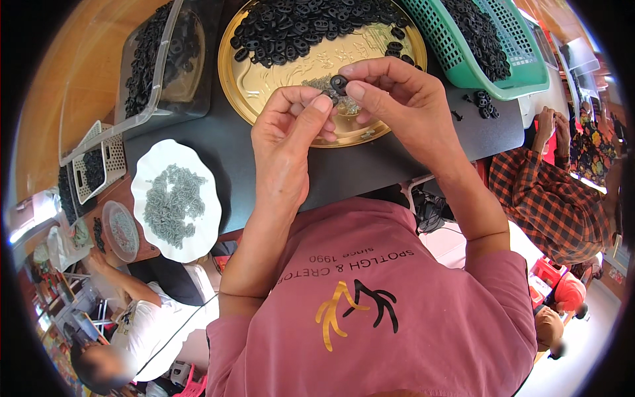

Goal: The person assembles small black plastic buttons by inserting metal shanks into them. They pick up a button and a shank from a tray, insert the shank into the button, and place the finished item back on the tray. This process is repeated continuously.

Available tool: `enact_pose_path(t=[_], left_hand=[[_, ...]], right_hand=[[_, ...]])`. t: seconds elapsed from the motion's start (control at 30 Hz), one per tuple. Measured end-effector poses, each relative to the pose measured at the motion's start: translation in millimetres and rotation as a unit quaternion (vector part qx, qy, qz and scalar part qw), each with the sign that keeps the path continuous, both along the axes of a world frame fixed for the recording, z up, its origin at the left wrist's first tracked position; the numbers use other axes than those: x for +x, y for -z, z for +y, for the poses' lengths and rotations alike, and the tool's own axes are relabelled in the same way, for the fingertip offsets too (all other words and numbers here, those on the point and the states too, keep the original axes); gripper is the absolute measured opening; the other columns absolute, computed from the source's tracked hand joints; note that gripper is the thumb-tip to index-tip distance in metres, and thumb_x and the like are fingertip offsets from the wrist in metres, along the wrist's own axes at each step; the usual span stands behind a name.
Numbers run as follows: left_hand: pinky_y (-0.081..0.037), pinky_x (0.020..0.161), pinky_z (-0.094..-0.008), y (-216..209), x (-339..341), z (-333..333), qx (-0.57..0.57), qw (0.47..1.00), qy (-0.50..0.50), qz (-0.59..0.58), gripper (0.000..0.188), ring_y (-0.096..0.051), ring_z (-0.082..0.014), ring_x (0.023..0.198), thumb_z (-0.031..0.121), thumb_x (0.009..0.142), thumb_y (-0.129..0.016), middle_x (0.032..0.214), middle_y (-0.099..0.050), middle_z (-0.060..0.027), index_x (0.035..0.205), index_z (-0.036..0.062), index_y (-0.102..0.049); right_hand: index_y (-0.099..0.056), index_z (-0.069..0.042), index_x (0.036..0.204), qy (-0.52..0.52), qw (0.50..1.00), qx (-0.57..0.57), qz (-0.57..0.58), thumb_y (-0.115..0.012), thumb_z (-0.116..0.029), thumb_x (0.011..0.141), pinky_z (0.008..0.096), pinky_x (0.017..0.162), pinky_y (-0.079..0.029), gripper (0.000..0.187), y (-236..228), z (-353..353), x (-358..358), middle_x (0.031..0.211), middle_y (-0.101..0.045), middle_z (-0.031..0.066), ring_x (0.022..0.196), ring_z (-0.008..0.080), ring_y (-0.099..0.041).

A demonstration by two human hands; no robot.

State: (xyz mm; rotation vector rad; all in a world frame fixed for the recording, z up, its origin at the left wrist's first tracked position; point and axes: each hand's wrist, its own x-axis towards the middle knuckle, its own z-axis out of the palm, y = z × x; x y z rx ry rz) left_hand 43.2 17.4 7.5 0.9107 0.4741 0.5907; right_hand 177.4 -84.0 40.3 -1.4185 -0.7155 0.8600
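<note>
Over the near part of a round gold tray point(370, 135), my two hands meet. Between the thumb and fingers of my right hand point(413, 99) is a small black plastic piece point(338, 84) with a hole showing, like part of a cord lock. My left hand point(284, 135) pinches another small dark piece point(330, 96) just beside it, mostly hidden by the fingertips. Small silvery springs point(317, 83) lie on the tray behind my fingers. A heap of black two-holed pieces point(297, 30) covers the tray's far side.
At left, a scalloped white plate point(147, 228) bears small metal springs point(173, 205). Behind it stands a clear bin point(159, 86) of black pieces. A green basket point(522, 83) is at far right, with loose black pieces point(486, 104) beside it. Other people sit at both sides.
</note>
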Motion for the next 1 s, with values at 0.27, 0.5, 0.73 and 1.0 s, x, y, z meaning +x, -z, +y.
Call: enact_pose_path(t=[0.27, 0.5, 0.73, 1.0], left_hand=[[-0.048, 0.065, -0.0227, 1, -1, 1, 0.001, 1.0, -0.004, 0.012, 0.014, -0.057, -0.0078, 0.071, 0.008, 0.09, -0.065, 0.084, -0.063, -0.0037, 0.101, -0.0005, -0.059], [-0.046, 0.064, -0.0243, 0, -1, -1, 0.017, 0.999, -0.01, 0.032, 0.013, -0.058, -0.011, 0.07, 0.011, 0.092, -0.062, 0.081, -0.063, -0.0055, 0.099, 0.0007, -0.059], [-0.05, 0.064, -0.0235, 2, -3, 0, -0.008, 1.0, -0.009, 0.002, 0.013, -0.059, -0.01, 0.069, 0.007, 0.089, -0.066, 0.082, -0.064, -0.0057, 0.098, -0.0011, -0.061], [-0.051, 0.062, -0.0243, 3, -2, -2, -0.025, 0.999, -0.036, -0.009, 0.01, -0.06, -0.012, 0.065, 0.004, 0.089, -0.066, 0.077, -0.065, -0.0089, 0.094, -0.0028, -0.063]], right_hand=[[-0.065, 0.002, 0.108, 0.008, 0.999, 0.002, -0.035, -0.065, -0.008, 0.088, 0.0188, 0.068, -0.048, 0.022, 1, 3, -3, 0.094, -0.066, 0.0024, 0.078, 0.0042, -0.059], [-0.066, 0.001, 0.106, 0.007, 0.998, 0.008, -0.056, -0.064, -0.01, 0.088, 0.0176, 0.062, -0.045, 0.021, 10, 5, -6, 0.089, -0.066, 0.0012, 0.069, 0.0022, -0.056], [-0.067, 0.001, 0.105, 0.0, 0.998, -0.004, -0.056, -0.064, -0.01, 0.088, 0.0185, 0.063, -0.047, 0.02, 10, 5, -5, 0.089, -0.066, 0.002, 0.071, 0.0029, -0.057], [-0.066, 0.003, 0.104, -0.005, 1.0, 0.016, -0.02, -0.063, -0.008, 0.09, 0.0203, 0.072, -0.051, 0.018, 6, 6, -12, 0.087, -0.067, 0.0021, 0.081, 0.0047, -0.062]])
